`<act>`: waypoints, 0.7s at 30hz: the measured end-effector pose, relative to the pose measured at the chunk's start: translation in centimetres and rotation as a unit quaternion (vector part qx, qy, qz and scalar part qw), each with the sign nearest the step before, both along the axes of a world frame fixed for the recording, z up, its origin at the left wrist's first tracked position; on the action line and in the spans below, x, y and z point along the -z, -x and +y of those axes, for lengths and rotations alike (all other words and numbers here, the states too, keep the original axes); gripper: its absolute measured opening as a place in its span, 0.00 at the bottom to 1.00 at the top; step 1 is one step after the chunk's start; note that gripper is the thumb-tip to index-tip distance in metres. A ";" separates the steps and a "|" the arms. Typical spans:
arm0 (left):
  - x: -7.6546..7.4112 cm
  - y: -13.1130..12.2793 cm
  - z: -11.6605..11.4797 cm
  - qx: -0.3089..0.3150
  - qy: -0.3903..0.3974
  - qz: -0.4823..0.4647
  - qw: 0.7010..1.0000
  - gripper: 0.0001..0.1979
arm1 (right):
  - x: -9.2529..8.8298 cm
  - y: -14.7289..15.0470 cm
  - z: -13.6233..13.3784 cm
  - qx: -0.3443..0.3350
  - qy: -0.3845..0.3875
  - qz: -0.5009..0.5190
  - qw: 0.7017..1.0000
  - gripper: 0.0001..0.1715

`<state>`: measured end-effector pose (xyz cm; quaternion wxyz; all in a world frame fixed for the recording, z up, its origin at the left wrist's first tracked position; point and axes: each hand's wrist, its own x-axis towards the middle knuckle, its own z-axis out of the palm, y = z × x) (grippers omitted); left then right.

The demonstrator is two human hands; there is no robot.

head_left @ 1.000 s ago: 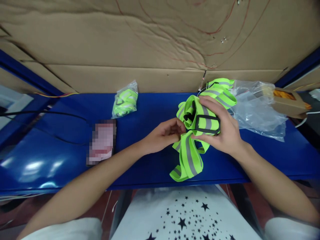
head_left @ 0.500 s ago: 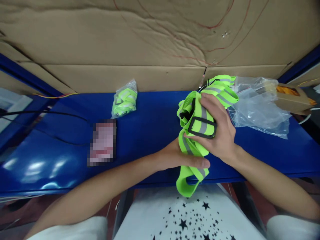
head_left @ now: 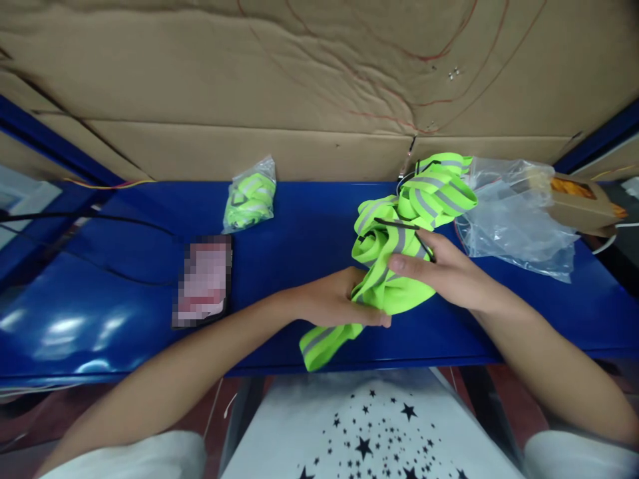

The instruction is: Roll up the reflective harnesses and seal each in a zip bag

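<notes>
A bundled neon-green reflective strap (head_left: 407, 293) with grey stripes and black buckles is between my hands above the blue table. My left hand (head_left: 344, 303) is closed round its lower folds, and a loop hangs out below the fingers to the left. My right hand (head_left: 439, 266) grips the right side of the bundle by a black buckle, thumb on top of the webbing. Just behind lies a second heap of the same green reflective straps (head_left: 434, 189), so close that I cannot tell where one bundle ends.
Clear plastic bags (head_left: 519, 219) lie at the right, beside a small cardboard box (head_left: 584, 203). A bagged green strap (head_left: 251, 196) rests at the back left. A phone (head_left: 204, 279) with a blurred screen lies on the blue table (head_left: 124, 266). Cardboard (head_left: 249, 80) lines the back.
My left hand has shifted left and slightly up, swinging the hanging loop left. My right hand has moved down and turned, and its thumb now lies across the strap.
</notes>
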<state>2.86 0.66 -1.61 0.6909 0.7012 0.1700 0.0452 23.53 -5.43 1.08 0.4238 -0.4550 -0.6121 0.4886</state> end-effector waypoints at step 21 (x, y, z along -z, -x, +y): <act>-0.1 0.8 0.3 0.025 0.039 0.080 0.996 0.17 | 1.7 1.3 0.5 0.073 -0.056 -0.055 0.994 0.30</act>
